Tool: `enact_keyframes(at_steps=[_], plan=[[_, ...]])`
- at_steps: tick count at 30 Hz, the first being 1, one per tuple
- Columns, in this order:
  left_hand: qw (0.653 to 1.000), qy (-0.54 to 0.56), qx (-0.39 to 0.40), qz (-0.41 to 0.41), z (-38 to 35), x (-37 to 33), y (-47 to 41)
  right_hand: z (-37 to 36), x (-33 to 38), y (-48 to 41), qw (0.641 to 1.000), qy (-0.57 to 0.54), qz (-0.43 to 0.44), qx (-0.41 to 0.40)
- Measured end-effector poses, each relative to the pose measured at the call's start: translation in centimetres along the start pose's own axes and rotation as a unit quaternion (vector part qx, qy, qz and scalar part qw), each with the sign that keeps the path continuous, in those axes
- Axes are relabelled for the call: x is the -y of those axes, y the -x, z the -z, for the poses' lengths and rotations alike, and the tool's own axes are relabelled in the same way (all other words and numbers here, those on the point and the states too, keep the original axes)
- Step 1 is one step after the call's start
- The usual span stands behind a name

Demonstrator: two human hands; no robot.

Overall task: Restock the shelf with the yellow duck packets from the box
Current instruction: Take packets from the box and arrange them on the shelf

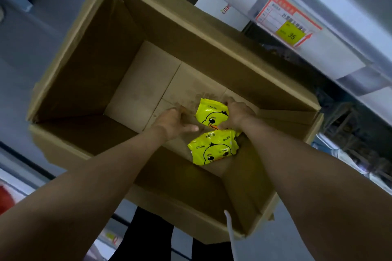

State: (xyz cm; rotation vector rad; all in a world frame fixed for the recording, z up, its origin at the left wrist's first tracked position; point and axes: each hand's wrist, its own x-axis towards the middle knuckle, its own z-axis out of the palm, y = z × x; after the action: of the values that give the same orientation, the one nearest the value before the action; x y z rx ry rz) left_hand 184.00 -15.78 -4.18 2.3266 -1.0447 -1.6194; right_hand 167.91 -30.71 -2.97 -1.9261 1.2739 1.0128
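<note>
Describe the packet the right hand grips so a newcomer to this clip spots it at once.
Look into the open cardboard box beside the shelf. Two yellow duck packets lie on its bottom; it is the farther packet, which the right hand grips, while the nearer packet lies untouched.

In your box (84, 59), the far packet (212, 114) lies between left hand (176, 121) and right hand (237, 112). The near packet (214, 148) is at its six o'clock, perhaps touching. The shelf (331, 57) is at two o'clock.

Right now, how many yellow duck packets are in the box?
2. The far packet is in the box, gripped by the right hand; the near packet lies closer to the person. Others may hide beneath.
</note>
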Motion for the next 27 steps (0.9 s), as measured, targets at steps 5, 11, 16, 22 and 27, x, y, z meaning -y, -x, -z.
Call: enact_keyframes(at_steps=[5, 11, 16, 22, 27], plan=[[0.999, 0.030, 0.039, 0.008, -2.5, -1.1, 0.0, -0.3, -0.1, -0.3, 0.998, 0.005, -0.042, -0.041], [0.997, 0.025, 0.067, 0.007, -5.7, -3.3, -0.3, 1.9, -1.9, -0.5, 0.997, -0.037, -0.059, -0.028], [0.988, -0.116, 0.096, -0.011, -9.1, -4.6, 0.0, 2.2, -3.5, -0.4, 0.994, -0.106, -0.028, 0.004], [0.969, -0.229, 0.096, -0.003, -10.2, -5.7, 1.9, 1.7, -3.5, 1.1, 0.980, -0.198, -0.002, -0.008], [0.967, -0.236, 0.100, -0.006, -3.3, -5.8, 3.5, 3.6, -3.6, 5.1, 0.981, -0.187, -0.021, -0.036]])
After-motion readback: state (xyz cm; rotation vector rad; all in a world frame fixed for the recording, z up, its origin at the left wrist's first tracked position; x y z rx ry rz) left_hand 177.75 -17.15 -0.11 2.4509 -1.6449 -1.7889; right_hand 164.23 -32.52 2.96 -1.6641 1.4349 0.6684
